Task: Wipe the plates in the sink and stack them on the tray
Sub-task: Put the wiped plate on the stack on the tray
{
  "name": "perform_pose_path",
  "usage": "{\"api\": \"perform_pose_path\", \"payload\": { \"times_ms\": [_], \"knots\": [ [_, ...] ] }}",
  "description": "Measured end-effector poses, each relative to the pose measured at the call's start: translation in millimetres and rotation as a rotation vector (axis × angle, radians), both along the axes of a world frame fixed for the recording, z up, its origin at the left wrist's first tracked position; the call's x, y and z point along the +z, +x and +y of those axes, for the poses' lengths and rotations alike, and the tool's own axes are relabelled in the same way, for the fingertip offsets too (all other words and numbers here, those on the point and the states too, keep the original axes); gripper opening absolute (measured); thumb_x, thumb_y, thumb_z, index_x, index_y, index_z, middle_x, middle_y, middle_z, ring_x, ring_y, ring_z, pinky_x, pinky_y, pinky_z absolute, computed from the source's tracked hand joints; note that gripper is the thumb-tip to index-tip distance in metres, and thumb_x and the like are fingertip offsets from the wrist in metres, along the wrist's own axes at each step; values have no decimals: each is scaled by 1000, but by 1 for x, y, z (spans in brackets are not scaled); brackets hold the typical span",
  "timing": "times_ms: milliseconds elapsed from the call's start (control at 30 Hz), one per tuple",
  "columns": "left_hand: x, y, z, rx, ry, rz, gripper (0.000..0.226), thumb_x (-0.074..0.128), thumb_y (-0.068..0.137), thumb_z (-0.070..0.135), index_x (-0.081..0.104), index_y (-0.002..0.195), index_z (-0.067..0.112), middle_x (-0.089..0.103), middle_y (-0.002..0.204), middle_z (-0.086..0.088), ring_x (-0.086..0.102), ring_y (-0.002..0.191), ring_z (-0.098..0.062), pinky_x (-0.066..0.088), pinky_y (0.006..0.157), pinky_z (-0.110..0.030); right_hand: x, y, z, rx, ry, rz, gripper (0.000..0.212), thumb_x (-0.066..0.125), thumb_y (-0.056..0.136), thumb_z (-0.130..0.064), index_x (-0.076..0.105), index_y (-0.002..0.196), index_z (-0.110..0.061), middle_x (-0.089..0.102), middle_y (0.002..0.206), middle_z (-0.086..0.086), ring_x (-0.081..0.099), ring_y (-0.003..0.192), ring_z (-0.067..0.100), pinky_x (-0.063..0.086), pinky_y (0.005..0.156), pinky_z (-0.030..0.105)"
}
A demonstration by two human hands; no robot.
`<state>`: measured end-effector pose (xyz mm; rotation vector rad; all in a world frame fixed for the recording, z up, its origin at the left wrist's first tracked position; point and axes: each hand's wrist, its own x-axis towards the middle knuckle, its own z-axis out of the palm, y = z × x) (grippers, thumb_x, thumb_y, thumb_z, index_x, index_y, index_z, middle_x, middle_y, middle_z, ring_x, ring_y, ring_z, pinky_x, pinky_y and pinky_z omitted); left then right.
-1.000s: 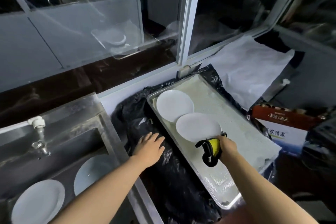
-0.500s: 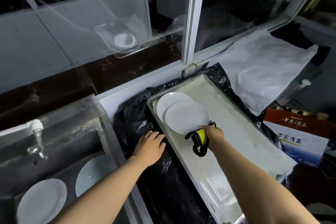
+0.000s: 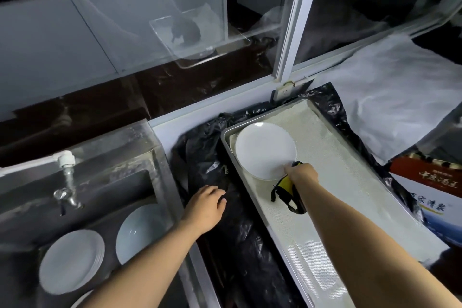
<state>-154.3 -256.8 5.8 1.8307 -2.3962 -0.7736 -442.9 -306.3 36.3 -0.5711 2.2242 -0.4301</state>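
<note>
A white plate [image 3: 265,149] lies at the far left corner of the metal tray [image 3: 350,182], stacked over another plate that it covers. My right hand [image 3: 301,173] touches that plate's near rim with its fingertips while holding a yellow and black cloth [image 3: 287,191]. My left hand [image 3: 206,207] rests flat and empty on black plastic sheeting between sink and tray. In the steel sink [image 3: 140,182] lie a stack of white plates [image 3: 71,260], a single plate [image 3: 142,229] and the edge of one more at the bottom.
A tap [image 3: 66,182] juts over the sink's left side. Black plastic sheeting [image 3: 240,245] covers the counter beside the tray. A printed cardboard box [image 3: 430,192] stands to the right, white sheeting [image 3: 390,97] behind it. A window frame [image 3: 291,20] runs along the back.
My right hand slid the nearer plate up and left across the tray until it sits on top of the far plate. My left hand stayed on the plastic.
</note>
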Motion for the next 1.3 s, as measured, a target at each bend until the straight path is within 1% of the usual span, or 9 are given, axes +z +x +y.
{"api": "perform_pose_path", "payload": {
  "times_ms": [400,533,633,800,867,967,1067,1167,1300],
  "knots": [
    [0,56,5,-10,-7,29,37,50,102,33,65,132,19,64,131,0,59,123,-23,48,103,-38,31,54,39,-33,-119,19,29,60,81,-30,68,99,-9,66,87,7,61,71,22,47,57,29],
    [11,116,27,24,-18,-13,25,44,104,34,66,112,24,69,112,-1,66,95,-25,51,74,-35,44,141,51,87,-215,-34,20,62,79,-26,68,88,-10,68,82,7,61,71,21,48,57,28],
    [10,186,53,63,14,-49,20,42,104,34,50,89,23,67,97,-5,60,78,-29,43,60,-36,37,230,65,158,-245,-113,22,65,76,-36,64,80,-14,63,74,6,60,69,23,49,64,35],
    [-8,328,103,238,22,-110,22,45,100,33,58,97,16,70,104,-8,66,96,-38,52,72,-36,-1,388,95,253,-164,-241,45,65,63,-50,68,83,-10,72,83,11,68,77,28,57,72,39],
    [-20,384,124,319,65,-133,24,46,98,35,60,98,16,71,105,-8,66,98,-37,50,73,-36,-11,447,113,282,-91,-304,35,66,79,-42,68,92,-9,68,85,11,64,74,24,54,67,33],
    [-49,453,152,429,102,-171,30,47,98,43,58,96,16,70,105,-7,66,100,-32,44,69,-35,-35,515,138,259,45,-384,31,63,92,-32,66,101,-3,65,97,13,63,88,28,51,77,34],
    [-88,497,173,540,137,-160,30,48,99,45,57,94,16,71,105,-8,67,98,-32,47,69,-35,-68,558,161,245,144,-479,19,57,90,-19,67,82,-5,64,88,15,59,79,28,49,65,29],
    [-134,520,184,686,210,-91,26,51,98,40,61,100,15,70,107,-8,66,99,-33,51,72,-36,-110,581,175,173,248,-575,18,59,78,-13,68,89,-2,63,74,17,59,55,28,50,50,27],
    [-200,536,187,932,253,89,23,56,96,28,67,106,10,71,110,-13,65,103,-36,51,75,-34,-167,596,179,130,308,-669,24,67,72,-16,66,93,-5,64,73,14,62,66,30,52,65,35]
  ]
}}
